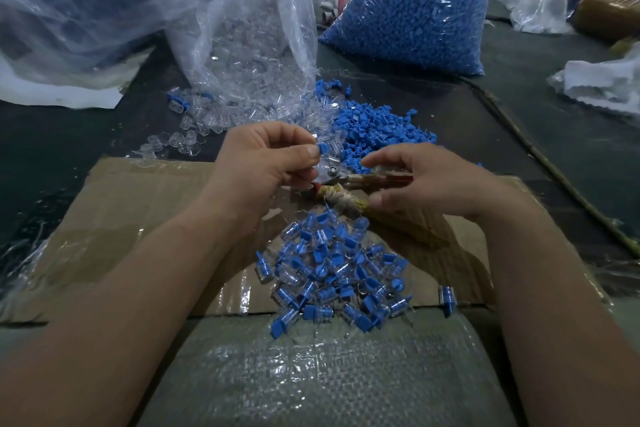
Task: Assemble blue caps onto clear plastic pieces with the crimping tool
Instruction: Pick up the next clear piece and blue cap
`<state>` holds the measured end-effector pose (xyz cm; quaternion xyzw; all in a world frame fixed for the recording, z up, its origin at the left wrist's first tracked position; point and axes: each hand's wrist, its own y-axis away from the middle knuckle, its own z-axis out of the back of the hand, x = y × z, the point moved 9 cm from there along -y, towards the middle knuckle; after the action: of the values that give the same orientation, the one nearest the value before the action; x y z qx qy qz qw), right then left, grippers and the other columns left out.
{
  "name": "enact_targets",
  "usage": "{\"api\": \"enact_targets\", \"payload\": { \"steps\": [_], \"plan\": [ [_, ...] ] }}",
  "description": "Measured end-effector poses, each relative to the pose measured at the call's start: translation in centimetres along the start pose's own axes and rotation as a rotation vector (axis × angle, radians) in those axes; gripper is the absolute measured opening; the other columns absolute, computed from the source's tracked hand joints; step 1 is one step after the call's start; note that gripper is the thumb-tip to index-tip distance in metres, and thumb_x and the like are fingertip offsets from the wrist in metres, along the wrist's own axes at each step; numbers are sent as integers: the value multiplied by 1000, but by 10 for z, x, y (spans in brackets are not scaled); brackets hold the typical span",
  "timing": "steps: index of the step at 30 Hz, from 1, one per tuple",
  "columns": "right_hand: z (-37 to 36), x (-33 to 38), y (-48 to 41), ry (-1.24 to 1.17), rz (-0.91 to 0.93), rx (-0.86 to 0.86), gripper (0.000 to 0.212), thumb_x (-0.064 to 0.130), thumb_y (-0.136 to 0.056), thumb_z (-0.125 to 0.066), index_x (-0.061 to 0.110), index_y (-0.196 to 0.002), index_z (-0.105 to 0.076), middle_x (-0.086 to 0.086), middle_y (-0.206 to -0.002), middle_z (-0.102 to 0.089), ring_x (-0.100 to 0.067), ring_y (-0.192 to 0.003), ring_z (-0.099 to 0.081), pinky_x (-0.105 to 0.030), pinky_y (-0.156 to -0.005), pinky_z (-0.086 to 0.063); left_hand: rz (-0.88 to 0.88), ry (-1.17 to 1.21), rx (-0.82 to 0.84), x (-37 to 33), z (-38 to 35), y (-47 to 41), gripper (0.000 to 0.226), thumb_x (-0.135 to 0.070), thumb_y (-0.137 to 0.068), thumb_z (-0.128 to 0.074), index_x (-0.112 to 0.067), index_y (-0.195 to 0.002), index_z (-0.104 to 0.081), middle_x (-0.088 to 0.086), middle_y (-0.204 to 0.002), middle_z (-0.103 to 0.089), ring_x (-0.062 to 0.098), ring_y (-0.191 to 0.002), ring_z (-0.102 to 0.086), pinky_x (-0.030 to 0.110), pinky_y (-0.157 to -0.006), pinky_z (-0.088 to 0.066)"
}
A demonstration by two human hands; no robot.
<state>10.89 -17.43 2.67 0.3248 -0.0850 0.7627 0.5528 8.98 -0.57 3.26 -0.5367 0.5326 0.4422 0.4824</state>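
My left hand (266, 163) pinches a clear plastic piece with a blue cap (322, 150) between thumb and fingers, just above the metal jaws of the crimping tool (334, 177). My right hand (429, 180) curls around the tool's handles, which are wrapped in cord and tape. A heap of finished capped pieces (332, 270) lies on the cardboard below my hands. Loose blue caps (374, 128) are piled just behind the tool. Loose clear pieces (194, 128) spill from an open plastic bag.
A sealed bag of blue caps (412, 7) stands at the back. The clear bag (249, 28) of clear pieces lies at the back left. A flattened cardboard sheet (145, 204) covers the dark table. Crumpled plastic bags (602, 80) sit to the right.
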Motion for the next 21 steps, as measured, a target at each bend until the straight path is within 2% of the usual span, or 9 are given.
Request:
{"api": "enact_targets", "payload": {
  "steps": [3,5,11,13,17,21],
  "plan": [
    [-9,-5,0,82,-45,92,69,36,-65,-79,40,-125,-46,30,-100,-43,3,-93,-43,-15,-72,-32,2,2,14,0,1,-1,15,5,-77,-61,-8,-70,-61,0,-56,-63,9,-50,-60,17,-49,-50],
    [-11,-4,0,100,-53,93,72,33,-65,-80,39,-127,-45,29,-99,-41,1,-94,-43,-15,-71,-32,-1,6,16,1,1,-2,14,5,-77,-61,-8,-70,-61,0,-56,-64,9,-50,-60,17,-50,-50],
    [-9,12,-4,309,-5,-16,61,31,-68,-76,36,-123,-49,17,-93,-40,-9,-91,-41,-22,-67,-34,10,37,15,4,1,-2,14,6,-77,-60,-7,-71,-60,0,-57,-63,9,-50,-61,16,-49,-49],
    [-8,18,-5,384,-3,-77,60,33,-67,-75,33,-123,-52,11,-96,-42,-10,-91,-42,-27,-71,-35,17,53,11,6,2,-3,14,6,-77,-59,-7,-71,-60,1,-57,-63,9,-51,-61,16,-48,-49],
    [-6,29,-5,482,10,-170,46,33,-70,-70,31,-114,-58,10,-88,-47,-11,-83,-43,-27,-69,-33,24,68,12,8,3,-5,13,6,-77,-58,-6,-73,-59,0,-57,-63,9,-52,-62,16,-50,-51],
    [-6,29,-6,526,12,-233,28,24,-75,-62,25,-103,-58,5,-82,-51,-16,-77,-47,-28,-61,-32,17,121,8,5,3,-4,12,-6,-62,-61,-6,-73,-58,-1,-56,-64,9,-52,-63,16,-49,-51]
  ]
}}
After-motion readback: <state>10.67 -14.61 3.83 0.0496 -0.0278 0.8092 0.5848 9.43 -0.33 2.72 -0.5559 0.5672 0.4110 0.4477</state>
